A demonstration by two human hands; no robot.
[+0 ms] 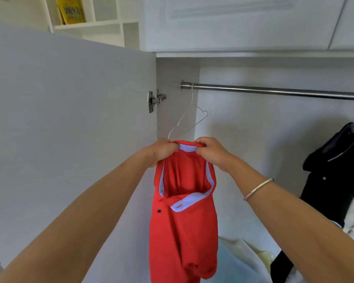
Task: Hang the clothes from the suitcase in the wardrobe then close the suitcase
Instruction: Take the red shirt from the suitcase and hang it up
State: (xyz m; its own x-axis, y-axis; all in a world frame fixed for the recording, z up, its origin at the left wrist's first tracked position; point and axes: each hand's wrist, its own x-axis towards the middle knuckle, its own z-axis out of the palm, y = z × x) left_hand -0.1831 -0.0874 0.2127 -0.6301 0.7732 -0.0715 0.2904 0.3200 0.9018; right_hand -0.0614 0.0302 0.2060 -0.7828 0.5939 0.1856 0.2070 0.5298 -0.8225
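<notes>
A red polo shirt (184, 217) with a pale blue collar lining hangs from both my hands in front of the open wardrobe. My left hand (161, 150) pinches the left side of its collar and my right hand (211, 152) pinches the right side. Just above the collar, a thin wire hanger (189, 119) hangs tilted from the left end of the steel rail (274, 91). The hanger's lower end dips behind my left hand. The suitcase is out of view.
The open wardrobe door (70, 119) fills the left, with its hinge (154, 100) by the frame. A black garment with white fur trim (339, 170) hangs at the right. Pale folded fabric (239, 258) lies low inside. Shelves with a yellow book (73, 10) stand upper left.
</notes>
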